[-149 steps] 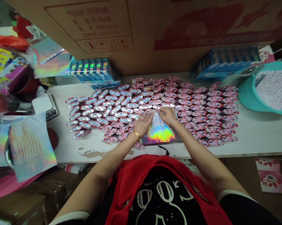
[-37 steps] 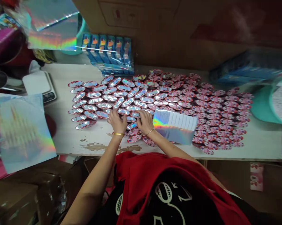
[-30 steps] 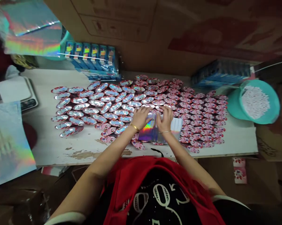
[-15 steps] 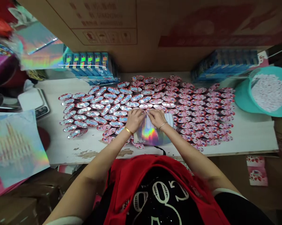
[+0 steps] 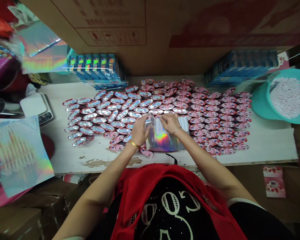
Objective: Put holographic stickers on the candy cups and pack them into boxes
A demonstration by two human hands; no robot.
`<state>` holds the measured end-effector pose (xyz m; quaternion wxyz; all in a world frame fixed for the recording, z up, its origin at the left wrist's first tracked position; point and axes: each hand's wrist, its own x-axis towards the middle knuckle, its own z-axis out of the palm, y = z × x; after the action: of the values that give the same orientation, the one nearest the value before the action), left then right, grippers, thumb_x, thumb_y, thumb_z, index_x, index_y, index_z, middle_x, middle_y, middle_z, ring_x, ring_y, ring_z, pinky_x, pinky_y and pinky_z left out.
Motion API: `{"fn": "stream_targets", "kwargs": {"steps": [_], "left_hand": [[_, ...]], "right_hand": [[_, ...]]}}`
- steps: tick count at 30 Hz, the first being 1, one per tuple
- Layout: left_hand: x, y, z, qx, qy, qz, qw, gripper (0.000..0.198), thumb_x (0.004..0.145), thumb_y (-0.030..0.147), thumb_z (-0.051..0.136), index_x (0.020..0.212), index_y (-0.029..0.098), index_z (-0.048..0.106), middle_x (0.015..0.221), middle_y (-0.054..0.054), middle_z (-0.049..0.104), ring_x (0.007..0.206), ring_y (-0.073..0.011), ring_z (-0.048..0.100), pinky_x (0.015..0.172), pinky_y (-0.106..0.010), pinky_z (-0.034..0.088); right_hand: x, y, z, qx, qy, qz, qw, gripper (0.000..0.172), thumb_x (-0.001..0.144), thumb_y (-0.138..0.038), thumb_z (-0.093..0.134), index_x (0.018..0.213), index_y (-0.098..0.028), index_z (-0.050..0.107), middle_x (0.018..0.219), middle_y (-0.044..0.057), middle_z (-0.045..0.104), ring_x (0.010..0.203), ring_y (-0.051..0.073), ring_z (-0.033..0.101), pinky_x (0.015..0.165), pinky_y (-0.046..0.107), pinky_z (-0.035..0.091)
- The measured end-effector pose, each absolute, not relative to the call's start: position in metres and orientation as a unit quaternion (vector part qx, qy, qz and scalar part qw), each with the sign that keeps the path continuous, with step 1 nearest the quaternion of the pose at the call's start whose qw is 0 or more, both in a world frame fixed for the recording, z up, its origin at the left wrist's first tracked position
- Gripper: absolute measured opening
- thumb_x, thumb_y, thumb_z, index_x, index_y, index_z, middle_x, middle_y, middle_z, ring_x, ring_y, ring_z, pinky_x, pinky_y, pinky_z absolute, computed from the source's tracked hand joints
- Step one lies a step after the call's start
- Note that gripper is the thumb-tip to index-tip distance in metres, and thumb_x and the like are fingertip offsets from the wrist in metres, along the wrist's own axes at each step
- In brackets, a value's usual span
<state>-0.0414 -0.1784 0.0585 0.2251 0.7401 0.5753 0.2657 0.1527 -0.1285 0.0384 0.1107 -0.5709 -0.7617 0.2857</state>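
Observation:
A holographic sticker sheet lies on the white table, over rows of small pink and silver oval lids. My left hand grips the sheet's left edge, which is lifted a little. My right hand rests on the top of the sheet with its fingers pinched together at a sticker strip. What the fingertips hold is too small to make out. Both wrists wear thin gold bangles.
A teal basin of small white pieces stands at the right. Blue packs and more blue packs line the cardboard wall. A scale and loose holographic sheets sit at the left.
My hands went left among the lids, then came back to the sheet at the centre. Since half a second ago the left hand has lifted the sheet's left edge.

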Motion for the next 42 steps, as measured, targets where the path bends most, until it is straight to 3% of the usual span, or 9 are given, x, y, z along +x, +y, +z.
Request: {"fn": "stream_targets", "kwargs": {"steps": [6,10,15,23,27,31,35,38,42], "left_hand": [[-0.027,-0.157,0.037,0.815,0.550,0.120,0.141,0.052,0.093,0.018,0.039,0.145,0.018,0.039,0.081,-0.006,0.065,0.080,-0.0202,0.059,0.083,-0.034,0.040],[-0.023,-0.171,0.030,0.826,0.530,0.143,0.129,0.057,0.093,0.017,0.036,0.149,0.017,0.030,0.090,-0.009,0.065,0.088,-0.0218,0.059,0.086,-0.035,0.040],[-0.023,-0.174,0.032,0.782,0.569,0.205,0.150,0.062,0.095,0.029,0.039,0.152,0.013,0.020,0.111,-0.015,0.063,0.104,-0.0258,0.055,0.091,-0.038,0.041],[-0.024,-0.168,0.025,0.787,0.556,0.203,0.173,0.052,0.096,0.022,0.035,0.147,0.018,0.032,0.094,-0.008,0.070,0.085,-0.0198,0.063,0.082,-0.032,0.047],[-0.021,-0.181,0.029,0.799,0.524,0.229,0.186,0.053,0.095,0.020,0.037,0.148,0.018,0.031,0.100,-0.009,0.068,0.093,-0.0196,0.062,0.088,-0.034,0.047],[-0.024,-0.202,0.048,0.738,0.550,0.306,0.245,0.060,0.093,0.025,0.047,0.149,0.020,0.026,0.087,-0.004,0.063,0.082,-0.0162,0.060,0.082,-0.031,0.048],[-0.041,-0.222,0.077,0.556,0.617,0.443,0.338,0.071,0.087,0.032,0.059,0.148,0.024,0.025,0.082,0.001,0.057,0.075,-0.0119,0.057,0.077,-0.027,0.048],[-0.062,-0.238,0.093,0.414,0.640,0.521,0.384,0.078,0.078,0.036,0.071,0.144,0.027,0.031,0.078,0.003,0.055,0.069,-0.0095,0.054,0.068,-0.022,0.046],[-0.094,-0.266,0.097,0.305,0.651,0.561,0.411,0.081,0.070,0.032,0.079,0.139,0.027,0.037,0.074,0.005,0.055,0.062,-0.0072,0.051,0.061,-0.019,0.044]], "right_hand": [[0.150,-0.126,0.041,-0.573,-0.745,0.319,0.127,0.026,0.092,-0.031,0.046,0.077,-0.020,0.064,0.085,0.006,0.070,0.088,0.022,0.058,0.077,0.034,0.028],[0.157,-0.122,0.033,-0.582,-0.729,0.331,0.142,0.027,0.092,-0.032,0.047,0.074,-0.020,0.063,0.082,0.006,0.070,0.086,0.021,0.058,0.078,0.034,0.029],[0.160,-0.123,0.035,-0.545,-0.753,0.338,0.150,0.028,0.092,-0.032,0.046,0.073,-0.020,0.063,0.081,0.005,0.069,0.083,0.020,0.057,0.080,0.034,0.029],[0.156,-0.125,0.042,-0.563,-0.722,0.369,0.159,0.028,0.092,-0.032,0.046,0.073,-0.020,0.062,0.083,0.004,0.070,0.085,0.020,0.059,0.081,0.034,0.032],[0.162,-0.124,0.033,-0.582,-0.717,0.357,0.141,0.026,0.091,-0.031,0.046,0.075,-0.020,0.064,0.085,0.005,0.071,0.088,0.021,0.059,0.083,0.035,0.031],[0.171,-0.124,0.031,-0.589,-0.750,0.285,0.100,0.026,0.093,-0.030,0.045,0.084,-0.019,0.067,0.091,0.009,0.070,0.096,0.025,0.056,0.088,0.040,0.030],[0.160,-0.146,0.046,-0.598,-0.748,0.225,0.181,0.036,0.095,-0.043,0.044,0.111,-0.018,0.064,0.115,0.015,0.063,0.112,0.030,0.050,0.096,0.045,0.030],[0.127,-0.180,0.058,-0.582,-0.689,0.338,0.270,0.047,0.092,-0.057,0.043,0.115,-0.020,0.061,0.110,0.011,0.064,0.106,0.026,0.052,0.093,0.041,0.036],[0.069,-0.224,0.057,-0.512,-0.549,0.594,0.288,0.047,0.079,-0.066,0.055,0.088,-0.021,0.062,0.079,0.003,0.062,0.076,0.018,0.055,0.073,0.032,0.044]]}}
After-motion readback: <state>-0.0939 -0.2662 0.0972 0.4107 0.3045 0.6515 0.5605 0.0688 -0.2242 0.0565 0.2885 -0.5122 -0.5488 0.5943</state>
